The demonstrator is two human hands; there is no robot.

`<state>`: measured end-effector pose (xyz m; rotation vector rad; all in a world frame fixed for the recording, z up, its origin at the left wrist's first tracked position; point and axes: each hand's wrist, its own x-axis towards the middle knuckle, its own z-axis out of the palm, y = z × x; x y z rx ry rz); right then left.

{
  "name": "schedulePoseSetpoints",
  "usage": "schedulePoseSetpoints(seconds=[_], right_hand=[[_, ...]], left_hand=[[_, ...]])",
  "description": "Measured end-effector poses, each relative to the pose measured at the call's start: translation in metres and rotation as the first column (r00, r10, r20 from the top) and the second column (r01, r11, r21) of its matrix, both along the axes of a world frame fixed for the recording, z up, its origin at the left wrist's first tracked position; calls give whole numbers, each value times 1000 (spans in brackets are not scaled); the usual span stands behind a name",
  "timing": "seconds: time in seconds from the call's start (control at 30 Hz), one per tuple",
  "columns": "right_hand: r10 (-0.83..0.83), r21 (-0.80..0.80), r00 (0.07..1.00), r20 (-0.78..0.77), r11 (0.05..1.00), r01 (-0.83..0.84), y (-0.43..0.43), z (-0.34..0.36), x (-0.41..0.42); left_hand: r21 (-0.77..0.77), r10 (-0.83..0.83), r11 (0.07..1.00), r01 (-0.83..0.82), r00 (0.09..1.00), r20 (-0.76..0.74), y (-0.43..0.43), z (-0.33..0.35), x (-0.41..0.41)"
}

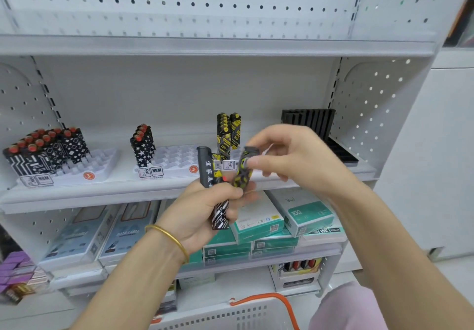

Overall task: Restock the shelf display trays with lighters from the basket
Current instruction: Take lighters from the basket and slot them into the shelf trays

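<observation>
Closest to you, cut off by the bottom edge, is the white basket (225, 315) with its orange handle (280, 301); its contents are out of sight. Above it, your left hand (202, 209), with a gold bangle (170, 238) on the wrist, is curled around a small bunch of lighters, among them a black lighter (205, 168) with white characters and a black-and-white patterned lighter (221, 214); your fingers hide how many there are. Your right hand (292, 155) pinches the top of a yellow-and-black lighter (242, 174), blurred, its lower end at your left fingers. On the shelf behind, the left tray (102, 160) and middle tray (177, 156) are part filled. Your hands cover most of the third tray, where yellow lighters (228, 129) stand. A black tray (342, 151) sits far right.
</observation>
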<state>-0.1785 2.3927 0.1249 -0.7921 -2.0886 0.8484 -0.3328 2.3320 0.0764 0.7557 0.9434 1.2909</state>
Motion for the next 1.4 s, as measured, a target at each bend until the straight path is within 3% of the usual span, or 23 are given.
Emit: schedulePoseSetpoints(seconds=[0.07, 0.1, 0.17, 0.23, 0.33, 0.47, 0.6, 0.77, 0.87, 1.17, 1.4], right_hand=[[41, -24, 978, -202, 999, -46, -5, -4, 10], [62, 33, 974, -220, 998, -56, -9, -8, 12], [95, 189, 987, -129, 980, -70, -16, -18, 13], [125, 215, 991, -47, 970, -112, -20, -27, 14], [110, 79, 991, -76, 991, -104, -22, -28, 14], [-38, -12, 989, -139, 999, 37, -21, -27, 2], [75, -248, 988, -136, 963, -107, -9, -19, 1], [-143, -43, 961, -237, 990, 137, 35, 0, -11], [-200, 57, 962, -188, 975, 214, 58, 4, -26], [-248, 284, 969, -13, 928, 241, 80, -8, -48], [-238, 270, 967, 90, 940, 207, 85, 9, -50]], left_hand=[[-48, 33, 998, -30, 997, 71, -2, 2, -3], [-62, 28, 998, -20, 991, 128, -3, 4, -4], [-52, 16, 999, -4, 973, 229, -6, 10, -3], [-14, 58, 998, -56, 978, 200, -7, 11, 0], [-3, 147, 989, -148, 981, 128, -5, 9, 6], [59, 181, 982, -182, 983, 23, -5, 11, 10], [112, 106, 989, -98, 992, -70, -7, 11, 9], [7, -14, 1000, 15, 990, -142, -9, 3, 2], [-7, -83, 997, 83, 990, -117, -11, 2, 0], [-31, -65, 997, 65, 998, 12, -9, -5, -7], [-24, -103, 994, 104, 993, 57, -7, -6, -9]])
